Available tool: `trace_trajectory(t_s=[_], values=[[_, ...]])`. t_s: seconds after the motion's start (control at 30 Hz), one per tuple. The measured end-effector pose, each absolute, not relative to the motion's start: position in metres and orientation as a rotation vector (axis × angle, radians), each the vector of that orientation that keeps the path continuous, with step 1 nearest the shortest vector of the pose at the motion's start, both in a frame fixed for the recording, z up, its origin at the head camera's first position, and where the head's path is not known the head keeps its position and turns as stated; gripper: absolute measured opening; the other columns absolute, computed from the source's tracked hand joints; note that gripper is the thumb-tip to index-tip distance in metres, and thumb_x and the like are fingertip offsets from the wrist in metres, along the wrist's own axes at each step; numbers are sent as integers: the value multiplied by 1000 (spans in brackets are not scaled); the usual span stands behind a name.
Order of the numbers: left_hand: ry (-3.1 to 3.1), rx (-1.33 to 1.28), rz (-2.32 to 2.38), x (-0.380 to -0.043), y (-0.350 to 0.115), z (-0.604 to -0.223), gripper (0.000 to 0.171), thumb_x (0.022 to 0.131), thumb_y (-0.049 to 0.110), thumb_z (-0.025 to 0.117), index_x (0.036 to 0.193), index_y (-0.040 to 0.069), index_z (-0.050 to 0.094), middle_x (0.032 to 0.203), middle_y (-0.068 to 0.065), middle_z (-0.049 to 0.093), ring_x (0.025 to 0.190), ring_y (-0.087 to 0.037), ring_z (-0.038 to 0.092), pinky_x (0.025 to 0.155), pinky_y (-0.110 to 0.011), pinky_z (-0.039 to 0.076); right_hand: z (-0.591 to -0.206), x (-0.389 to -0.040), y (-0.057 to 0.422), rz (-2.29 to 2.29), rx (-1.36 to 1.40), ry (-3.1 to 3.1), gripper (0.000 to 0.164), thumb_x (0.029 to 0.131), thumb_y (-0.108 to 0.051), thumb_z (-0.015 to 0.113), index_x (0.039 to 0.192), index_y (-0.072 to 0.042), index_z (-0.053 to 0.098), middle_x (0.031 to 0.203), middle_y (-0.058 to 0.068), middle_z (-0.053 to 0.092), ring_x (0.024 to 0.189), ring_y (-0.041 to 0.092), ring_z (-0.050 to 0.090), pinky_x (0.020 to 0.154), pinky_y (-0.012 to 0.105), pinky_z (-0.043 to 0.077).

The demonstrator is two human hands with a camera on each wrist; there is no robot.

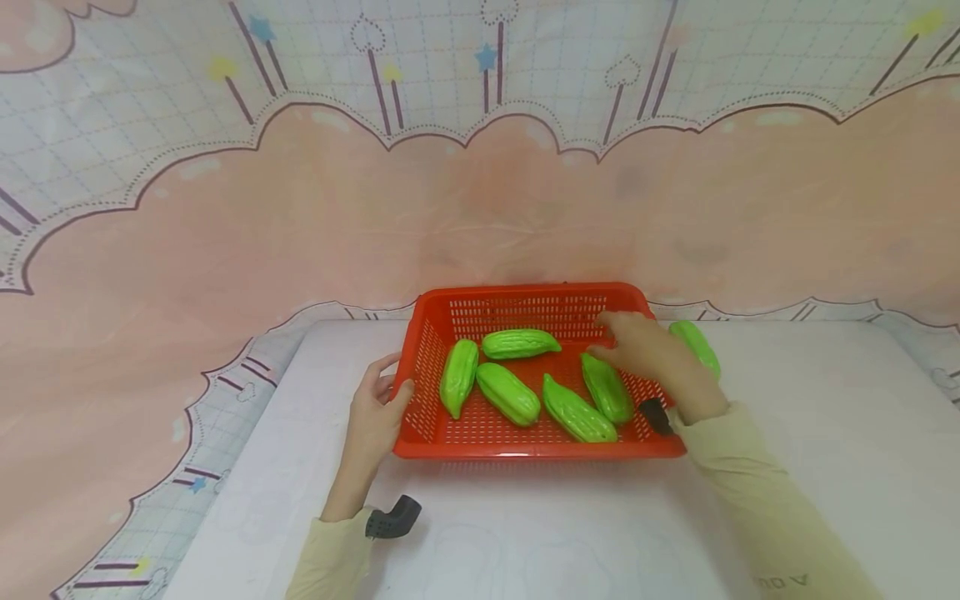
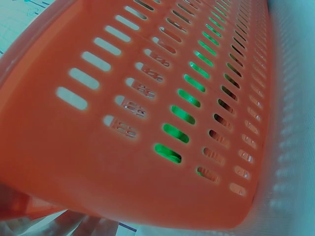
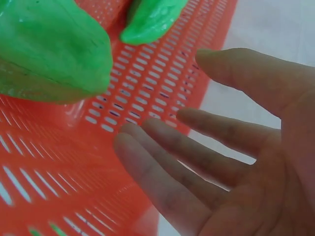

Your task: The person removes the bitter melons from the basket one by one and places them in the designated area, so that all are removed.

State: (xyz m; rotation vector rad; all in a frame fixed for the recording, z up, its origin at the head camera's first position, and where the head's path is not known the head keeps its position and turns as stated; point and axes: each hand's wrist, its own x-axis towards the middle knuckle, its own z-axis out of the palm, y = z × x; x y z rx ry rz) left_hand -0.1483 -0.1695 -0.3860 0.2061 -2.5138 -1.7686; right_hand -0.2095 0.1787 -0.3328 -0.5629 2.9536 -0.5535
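A red plastic basket holds several green bitter melons, spread over its slotted floor. My left hand grips the basket's left side, thumb at the rim and fingers along the outside. In the left wrist view, the slotted basket wall fills most of the picture, with green showing through the slots. My right hand is over the basket's right end, fingers apart and holding nothing. Its fingertips are near the rightmost bitter melon. The right wrist view shows the spread fingers beside a bitter melon.
Another bitter melon lies on the white table outside the basket, partly behind my right hand. A patterned pink and white cloth rises behind the table. A black wrist device sits at my left cuff.
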Motion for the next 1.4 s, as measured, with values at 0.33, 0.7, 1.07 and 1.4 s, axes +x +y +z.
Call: trace_trajectory(t_s=[0.33,0.7,1.07,1.4], values=[[-2535,168,-1732,-148,-172,-382,49,100,13,53,148,16,41,132,-21,60,115,-36,63,93,-49,55,-336,-210,170,-505,-505,2857,57,95,-24,64,137,11,49,133,30,58,121,43,58,103,55,46],[-2520,186,-1757,-146,-170,-385,49,100,13,54,147,15,41,132,-23,60,115,-37,63,92,-49,55,-341,-214,171,-411,-505,2769,62,97,-25,60,142,13,40,140,32,50,131,48,47,110,57,39],[-2507,163,-1745,-147,-171,-388,49,100,12,55,147,15,41,130,-23,61,114,-37,64,91,-49,56,-343,-218,169,-342,-552,2726,58,95,-20,64,138,14,45,132,31,57,122,43,56,104,53,46],[-2514,174,-1753,-147,-170,-386,49,100,14,55,147,16,41,131,-21,61,114,-36,64,92,-48,55,-347,-221,167,-303,-529,2683,52,91,-19,68,131,9,53,116,20,65,103,32,62,93,48,52]])
